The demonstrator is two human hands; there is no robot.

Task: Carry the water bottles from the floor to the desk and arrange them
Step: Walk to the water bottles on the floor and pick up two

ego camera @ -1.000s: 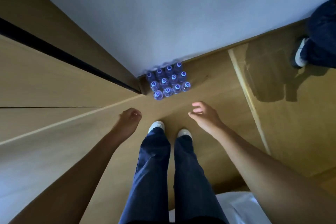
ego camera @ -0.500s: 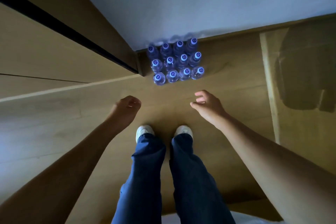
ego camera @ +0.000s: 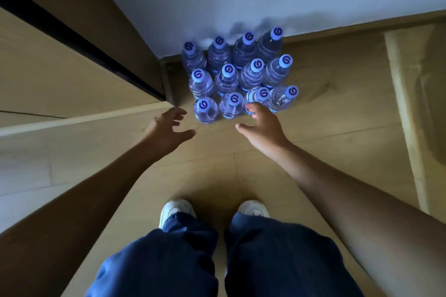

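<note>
Bottles upright on floor, right grip spread touching front one, left grip spread beside

Both arms reach down, left hand and right hand with fingers spread, holding nothing.

Twelve clear plastic water bottles with pale blue caps are seen standing upright on the floor in three rows of four, packed closely together just beyond the fingertips of the right hand. A dark swirl is printed on each cap. The nearest row lies closest to that hand, whose fingers overlap one bottle; contact cannot be told.
</note>
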